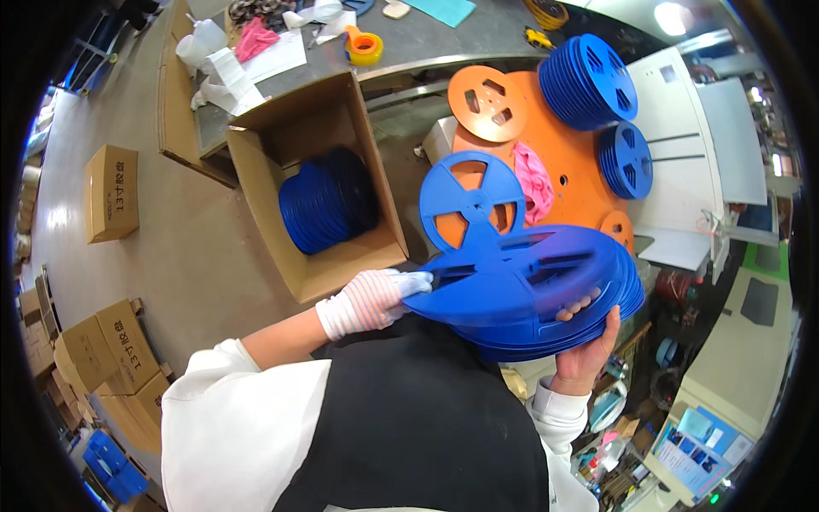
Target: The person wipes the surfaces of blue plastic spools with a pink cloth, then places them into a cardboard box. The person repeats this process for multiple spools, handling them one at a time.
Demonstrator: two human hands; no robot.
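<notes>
My left hand [367, 301], in a striped white glove, is closed on the near-left rim of a blue plastic reel [490, 294], which is tilted and slightly blurred at its right side. Under that reel lies a thick stack of blue reels [630, 299]. My bare right hand [590, 352] is wrapped round the stack's right edge, with some fingertips showing through an opening. Just beyond, another blue reel [476, 198] rests on an orange surface [563, 145]. Left of it, a row of blue reels [311, 209] sits inside an open cardboard box [341, 271].
Two stacks of blue reels [589, 81] and an orange reel [489, 104] stand on the orange surface beside a pink cloth [532, 183]. Behind is a grey workbench [409, 43] with a tape dispenser [363, 47]. Closed cartons [111, 194] stand on the floor at left.
</notes>
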